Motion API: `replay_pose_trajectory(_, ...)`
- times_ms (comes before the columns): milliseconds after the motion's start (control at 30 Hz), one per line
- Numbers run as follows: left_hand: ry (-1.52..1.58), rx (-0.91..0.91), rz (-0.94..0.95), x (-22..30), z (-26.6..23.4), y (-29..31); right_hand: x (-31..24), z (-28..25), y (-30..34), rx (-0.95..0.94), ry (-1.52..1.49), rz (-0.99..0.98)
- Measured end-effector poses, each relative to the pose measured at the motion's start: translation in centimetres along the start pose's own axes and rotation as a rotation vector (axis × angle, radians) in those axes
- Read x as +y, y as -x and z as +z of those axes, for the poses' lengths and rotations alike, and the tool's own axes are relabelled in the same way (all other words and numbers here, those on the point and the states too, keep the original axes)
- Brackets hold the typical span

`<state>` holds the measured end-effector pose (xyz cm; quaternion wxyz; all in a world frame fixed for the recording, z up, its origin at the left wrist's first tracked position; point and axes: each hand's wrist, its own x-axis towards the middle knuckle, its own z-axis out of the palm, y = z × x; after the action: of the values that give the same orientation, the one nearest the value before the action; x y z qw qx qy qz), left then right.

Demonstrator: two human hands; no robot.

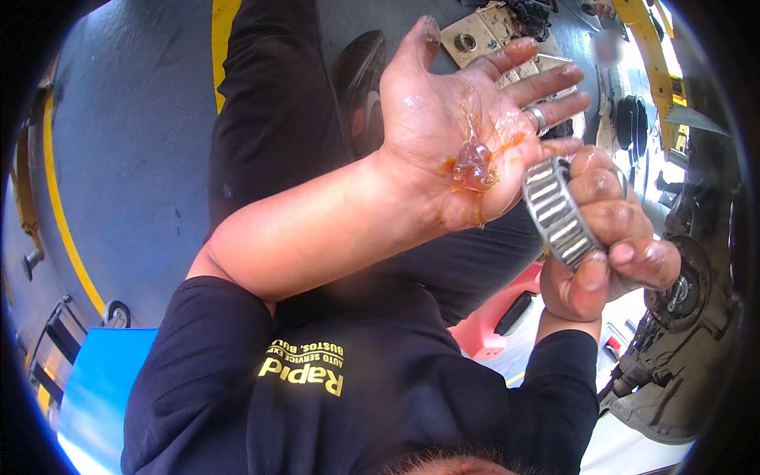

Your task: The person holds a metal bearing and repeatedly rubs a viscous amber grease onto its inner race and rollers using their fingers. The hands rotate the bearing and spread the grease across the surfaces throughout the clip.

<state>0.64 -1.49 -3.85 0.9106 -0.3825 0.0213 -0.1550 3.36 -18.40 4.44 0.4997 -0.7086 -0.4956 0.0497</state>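
Note:
My left hand is held palm up with its fingers spread, shiny with grease and wearing a ring. A lump of amber grease sits in the palm, with smears running toward the fingers and the wrist. Beside the heel of that palm, my right hand grips a roller bearing between thumb and fingers. The bearing stands on edge, its row of metal rollers facing the left palm. Its near edge is close to the left hand; whether they touch I cannot tell.
Past my left fingers, a beige sheet on the floor carries a ring-shaped part and a dark part. A vehicle's wheel hub is at the right, below a yellow post. A red plastic piece lies below my legs; a blue panel stands lower left.

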Motion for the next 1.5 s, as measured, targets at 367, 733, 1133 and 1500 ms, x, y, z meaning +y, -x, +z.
replay_pose_trajectory(367,-0.407,0.003,0.074,-0.9,0.8,0.0,0.5,1.6,-0.6,-0.025,0.122,-0.219)
replay_pose_trajectory(733,-0.304,0.050,-0.023,-1.0,0.8,0.1,-0.2,2.7,-0.7,-0.041,0.130,-0.343)
replay_pose_trajectory(1133,-0.431,0.051,0.162,-1.7,2.7,1.9,-1.7,0.0,-2.8,-0.473,0.298,-0.524)
replay_pose_trajectory(1500,-0.360,-0.094,0.384,-0.8,2.5,1.3,1.7,4.2,0.1,0.782,-0.839,0.458)
